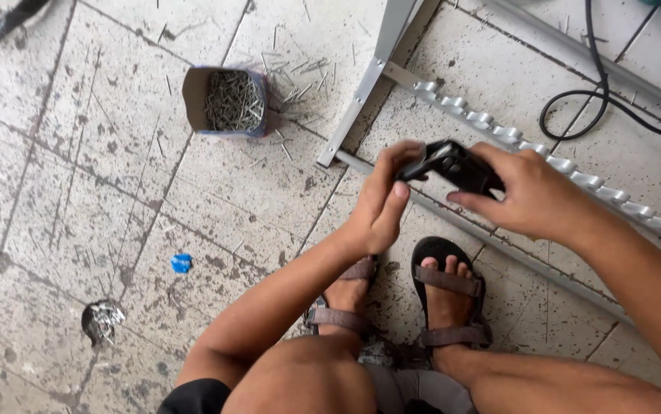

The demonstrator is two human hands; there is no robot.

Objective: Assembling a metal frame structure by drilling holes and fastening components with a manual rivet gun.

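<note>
Both hands grip a black hand tool (453,165) above the tiled floor (100,169): left hand (383,201) curled around its nose, right hand (534,192) closed around its body. Best held steady, fingertips clear of the tip, over the aluminium frame (499,134).

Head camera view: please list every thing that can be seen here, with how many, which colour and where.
tool: one, black, held in both hands above the rail
box of nails: one, blue, open, on the floor at upper left
loose nails: many, grey, scattered on the floor right of the box
metal frame: one, grey, on the floor at top centre
notched rail: one, silver, running from the frame to the right edge
cable: one, black, looped at upper right
plastic scrap: one, blue, on the floor at left
sandals: two, brown and black, on the feet
left hand: one, on the tool's left end
right hand: one, gripping the tool
</note>
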